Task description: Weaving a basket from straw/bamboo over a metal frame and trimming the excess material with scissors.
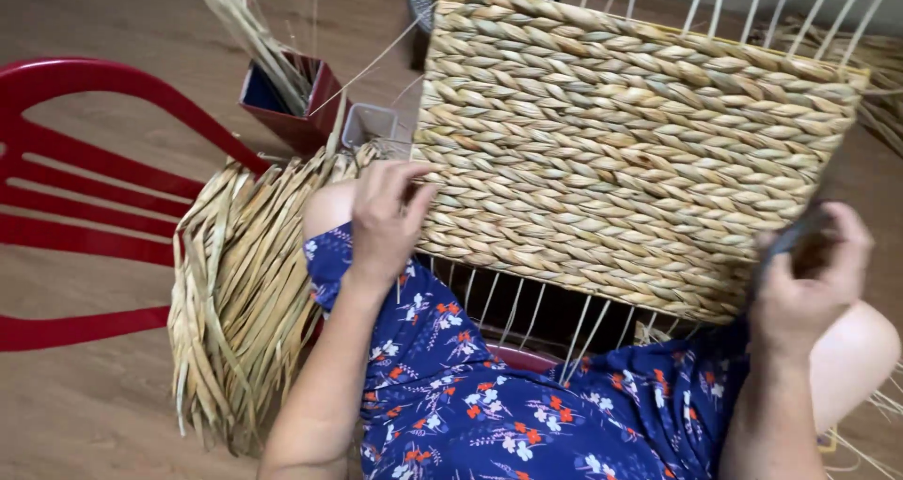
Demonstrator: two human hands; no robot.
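Observation:
A partly woven straw basket [621, 132] on a white wire frame rests on my lap, its woven side facing me. My left hand [386, 217] lies against the basket's lower left edge, fingers curled onto the weave. My right hand [809, 273] holds the basket's lower right corner, with something dark and blurred in its grip that I cannot identify. Bare white wires [527, 311] stick out below the weave, over my blue flowered dress [489, 395].
A bundle of dried straw strands [245, 292] lies beside my left knee. A red plastic chair [94, 198] stands at the left on the brown floor. A dark red square pot [287, 104] holding straw and a small clear cup [372, 123] sit behind.

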